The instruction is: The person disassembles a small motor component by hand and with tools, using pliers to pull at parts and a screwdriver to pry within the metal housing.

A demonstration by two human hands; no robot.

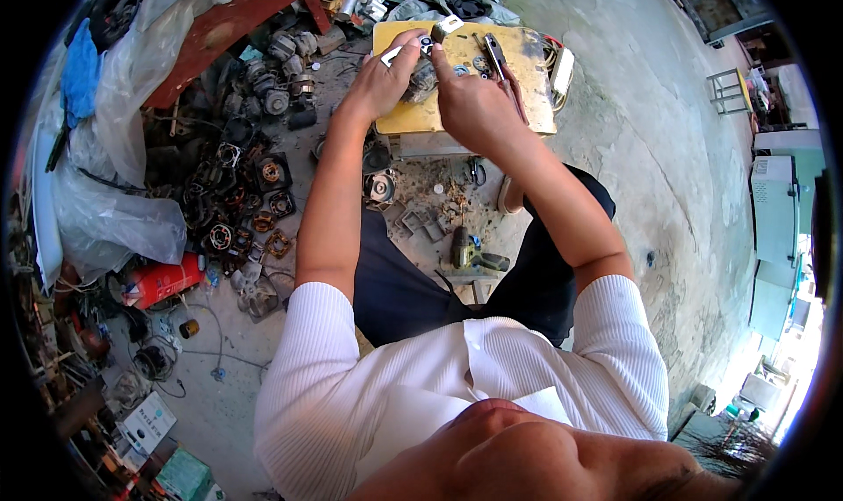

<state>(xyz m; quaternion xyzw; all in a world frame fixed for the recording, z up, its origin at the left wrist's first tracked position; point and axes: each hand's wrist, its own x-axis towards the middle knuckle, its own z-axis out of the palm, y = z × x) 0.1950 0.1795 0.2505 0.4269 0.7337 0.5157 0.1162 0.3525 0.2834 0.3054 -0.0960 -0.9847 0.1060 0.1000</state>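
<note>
Over the yellow-topped work table, my left hand (386,81) is closed around a small metal part with a dark round middle (426,44). A white angled tab (392,57) shows beside its fingers, and another pale tab (448,26) sticks out past the fingertips. My right hand (476,104) meets the same part, its index finger stretched against it and the other fingers curled under. Whether those curled fingers grip anything is hidden. Below the part, between my hands, is a greyish rounded lump (420,86). Pliers with red handles (512,95) lie just right of my right hand.
The yellow table top (534,71) carries small loose parts. A white power strip (563,69) is at its right edge. A cordless drill (474,253) lies on the floor between my legs. Motor parts (255,185) pile up at left, near a red container (164,281).
</note>
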